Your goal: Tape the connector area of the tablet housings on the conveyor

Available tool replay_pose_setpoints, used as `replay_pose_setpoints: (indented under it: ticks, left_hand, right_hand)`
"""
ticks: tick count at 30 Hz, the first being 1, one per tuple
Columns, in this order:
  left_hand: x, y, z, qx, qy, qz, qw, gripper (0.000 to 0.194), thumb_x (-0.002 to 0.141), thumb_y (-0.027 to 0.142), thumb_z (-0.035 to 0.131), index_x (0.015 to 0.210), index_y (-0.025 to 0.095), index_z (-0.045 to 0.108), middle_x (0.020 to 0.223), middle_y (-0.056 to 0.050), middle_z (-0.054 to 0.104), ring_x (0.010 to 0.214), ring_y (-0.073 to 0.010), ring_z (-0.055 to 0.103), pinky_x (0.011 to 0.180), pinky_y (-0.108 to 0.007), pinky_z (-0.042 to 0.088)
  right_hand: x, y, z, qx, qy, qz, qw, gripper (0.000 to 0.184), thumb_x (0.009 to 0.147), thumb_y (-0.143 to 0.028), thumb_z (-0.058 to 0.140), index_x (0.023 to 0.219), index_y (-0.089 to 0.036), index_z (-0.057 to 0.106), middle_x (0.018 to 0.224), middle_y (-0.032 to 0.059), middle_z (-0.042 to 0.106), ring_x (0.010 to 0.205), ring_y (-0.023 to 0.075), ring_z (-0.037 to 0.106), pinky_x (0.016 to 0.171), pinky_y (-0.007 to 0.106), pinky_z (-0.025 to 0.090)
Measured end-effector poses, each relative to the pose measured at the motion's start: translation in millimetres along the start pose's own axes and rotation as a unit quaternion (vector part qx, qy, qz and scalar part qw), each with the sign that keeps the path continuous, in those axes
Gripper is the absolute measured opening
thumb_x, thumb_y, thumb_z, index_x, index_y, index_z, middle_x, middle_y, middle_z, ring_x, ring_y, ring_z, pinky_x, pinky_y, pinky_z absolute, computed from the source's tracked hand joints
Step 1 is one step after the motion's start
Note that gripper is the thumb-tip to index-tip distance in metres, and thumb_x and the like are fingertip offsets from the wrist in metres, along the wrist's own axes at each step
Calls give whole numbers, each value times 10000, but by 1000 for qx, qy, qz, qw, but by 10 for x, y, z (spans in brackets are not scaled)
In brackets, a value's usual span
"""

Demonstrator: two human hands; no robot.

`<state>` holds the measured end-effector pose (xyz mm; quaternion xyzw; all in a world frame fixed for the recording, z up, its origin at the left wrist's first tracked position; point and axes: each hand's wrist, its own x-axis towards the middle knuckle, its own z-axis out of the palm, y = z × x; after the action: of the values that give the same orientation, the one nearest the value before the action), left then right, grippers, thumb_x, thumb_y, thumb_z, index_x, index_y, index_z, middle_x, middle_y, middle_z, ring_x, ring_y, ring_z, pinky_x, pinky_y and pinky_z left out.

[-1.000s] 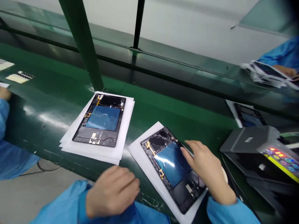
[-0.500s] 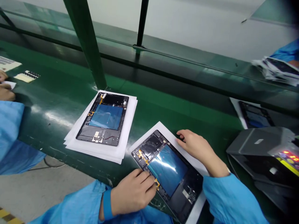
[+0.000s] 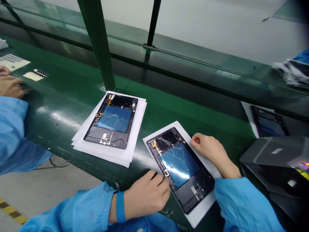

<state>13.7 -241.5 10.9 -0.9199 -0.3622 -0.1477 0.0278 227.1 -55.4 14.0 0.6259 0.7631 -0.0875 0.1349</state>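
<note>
An opened tablet (image 3: 198, 180), its blue-filmed battery and orange flex cables exposed, lies tilted on a white sheet (image 3: 198, 219) at the bench's front. My left hand (image 3: 151, 195), with a blue band at the wrist, is closed with curled fingers against the tablet's left long edge; its fingertips are hidden. At the opposite side, my right hand (image 3: 211, 149) is closed over the margin of the sheet beside the tablet's upper right edge. What it pinches, if anything, cannot be made out. A second opened tablet (image 3: 113, 119) rests on stacked white sheets (image 3: 131, 151) to the left.
A dark machine (image 3: 272, 158) with lit display stands at the right. Another opened tablet (image 3: 269, 120) lies behind it. A green post (image 3: 96, 42) rises from the bench (image 3: 65, 93). At the far left, a co-worker's hand (image 3: 11, 85) is near a label sheet (image 3: 14, 61).
The front tablet and its sheet have shifted right and away from me, turning slightly, along with both my hands. The view has also moved a little. The co-worker's hands have moved.
</note>
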Motion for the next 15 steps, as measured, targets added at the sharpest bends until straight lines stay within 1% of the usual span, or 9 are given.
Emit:
replay_pose_setpoints:
  ticks: [3,5,7,9,13,15]
  left_hand:
    - [97,55,32,2,19,31,999,158,880,147,496,841,88,637,808,-84,612,700,-186,543,578,-320,355]
    - [154,73,67,11,39,48,998,145,849,132,519,756,90,622,719,-79,590,632,-180,520,543,-315,318]
    - [196,73,99,22,61,63,996,149,827,119,531,698,94,603,655,-72,567,583,-172,498,528,-311,290]
    - [221,63,121,29,72,71,994,152,821,119,534,683,94,594,625,-66,553,554,-166,482,522,-307,277]
    - [227,26,136,30,69,75,994,142,831,129,530,706,94,588,623,-58,546,554,-162,481,514,-302,278]
    - [214,0,140,29,62,76,995,142,841,127,520,713,103,576,636,-58,548,567,-158,485,507,-298,278]
  right_hand:
    - [-31,101,-17,-9,-20,13,1000,280,840,-370,382,870,-237,627,814,51,663,702,209,589,553,278,300]
    - [-60,177,-19,-10,-39,9,999,306,861,-415,377,879,-245,630,833,49,668,728,214,598,557,276,312]
    - [-85,248,-12,-7,-62,-4,998,327,870,-456,381,842,-243,629,814,45,668,740,213,604,559,271,323]
    - [-106,303,-1,0,-78,-15,997,348,870,-488,389,801,-237,621,787,43,665,735,205,607,559,264,329]
    - [-143,326,17,19,-98,-53,994,407,862,-558,378,756,-230,594,758,35,651,703,186,596,570,258,327]
    - [-162,293,24,21,-104,-75,991,371,855,-524,396,733,-224,576,739,32,639,688,178,583,572,257,317]
